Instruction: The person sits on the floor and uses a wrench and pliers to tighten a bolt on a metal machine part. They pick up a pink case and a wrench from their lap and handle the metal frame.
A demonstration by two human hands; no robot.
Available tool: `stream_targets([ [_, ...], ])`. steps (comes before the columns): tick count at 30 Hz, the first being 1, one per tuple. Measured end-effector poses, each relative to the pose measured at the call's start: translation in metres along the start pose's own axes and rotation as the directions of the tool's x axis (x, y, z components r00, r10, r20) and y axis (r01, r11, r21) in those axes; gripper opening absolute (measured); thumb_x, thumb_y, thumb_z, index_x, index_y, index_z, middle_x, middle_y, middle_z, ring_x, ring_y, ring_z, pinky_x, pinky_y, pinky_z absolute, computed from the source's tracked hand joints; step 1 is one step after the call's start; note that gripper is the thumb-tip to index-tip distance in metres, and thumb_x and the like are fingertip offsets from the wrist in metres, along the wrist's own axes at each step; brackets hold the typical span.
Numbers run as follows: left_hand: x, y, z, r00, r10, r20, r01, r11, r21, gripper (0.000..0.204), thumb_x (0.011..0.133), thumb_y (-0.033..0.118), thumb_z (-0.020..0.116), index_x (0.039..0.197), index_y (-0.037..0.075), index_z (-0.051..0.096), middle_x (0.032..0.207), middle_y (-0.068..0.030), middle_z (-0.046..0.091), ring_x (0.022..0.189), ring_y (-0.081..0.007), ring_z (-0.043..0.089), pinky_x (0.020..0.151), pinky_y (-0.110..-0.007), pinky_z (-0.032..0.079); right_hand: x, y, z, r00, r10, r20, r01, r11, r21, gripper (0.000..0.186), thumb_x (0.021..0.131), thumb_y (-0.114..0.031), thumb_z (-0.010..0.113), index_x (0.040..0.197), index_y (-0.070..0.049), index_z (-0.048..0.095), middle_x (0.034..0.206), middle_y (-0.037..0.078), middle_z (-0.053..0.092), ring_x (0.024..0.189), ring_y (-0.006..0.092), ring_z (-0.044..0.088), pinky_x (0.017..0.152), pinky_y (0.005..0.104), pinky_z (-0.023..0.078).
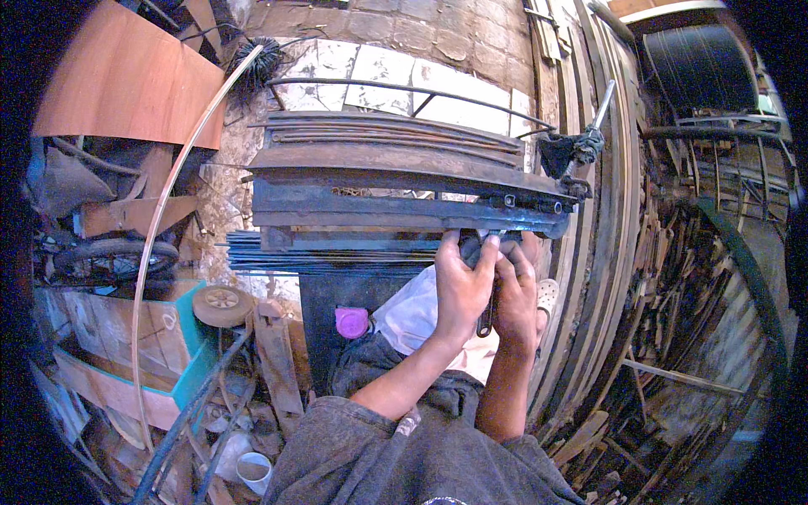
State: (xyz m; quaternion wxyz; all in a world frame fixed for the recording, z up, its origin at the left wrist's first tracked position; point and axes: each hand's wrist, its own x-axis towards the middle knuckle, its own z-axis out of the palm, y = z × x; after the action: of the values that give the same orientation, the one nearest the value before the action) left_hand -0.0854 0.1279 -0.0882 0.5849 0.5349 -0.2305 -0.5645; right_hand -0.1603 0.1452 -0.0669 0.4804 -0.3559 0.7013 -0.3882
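At the near edge of a dark steel workbench frame (362, 204), toward its right end, my two hands are close together. My right hand (515, 295) is closed around a wrench (485, 324), whose dark handle points down toward me and ends in a hole. My left hand (459, 290) is closed at the wrench's upper end, thumb and fingers against it near the bench edge. Fingers partly hide the wrench's head, so its fit against the metal cannot be made out. Small metal fittings (510, 201) sit on the bar just beyond my hands.
Thin metal rods (328, 255) lie along the near side. A pink container (352, 322) stands left of my legs. Long metal bars (593, 210) run along the right. At left are a small wheel (221, 305), a curved pale strip (162, 210) and a wood panel (130, 76).
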Motion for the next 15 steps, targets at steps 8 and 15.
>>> stream_targets([
  [8,0.007,0.001,-0.002,0.990,-0.135,0.041,0.137,0.989,-0.060,0.017,0.079,0.011,0.073,0.089,0.001,0.063,0.080,-0.0028,0.064,0.069,-0.0102,0.057,0.063,-0.026,0.047,-0.009,-0.014,-0.002,0.995,-0.066,0.070,0.072,0.994,-0.083,0.023,0.093,-0.011,0.050,0.114,-0.001,0.054,0.096,0.005,0.059,0.087,0.0101,0.053,0.076,0.0249,0.046],
  [15,0.004,0.002,0.006,0.980,-0.194,0.054,0.201,0.948,-0.246,0.018,0.081,0.004,0.069,0.096,0.001,0.062,0.086,-0.0038,0.065,0.067,-0.0096,0.058,0.059,-0.023,0.046,-0.021,0.019,-0.020,0.981,-0.086,0.176,0.084,0.996,0.020,0.044,0.094,-0.015,0.051,0.136,-0.005,0.042,0.098,0.005,0.058,0.071,0.0071,0.050,0.061,0.0223,0.044],
])
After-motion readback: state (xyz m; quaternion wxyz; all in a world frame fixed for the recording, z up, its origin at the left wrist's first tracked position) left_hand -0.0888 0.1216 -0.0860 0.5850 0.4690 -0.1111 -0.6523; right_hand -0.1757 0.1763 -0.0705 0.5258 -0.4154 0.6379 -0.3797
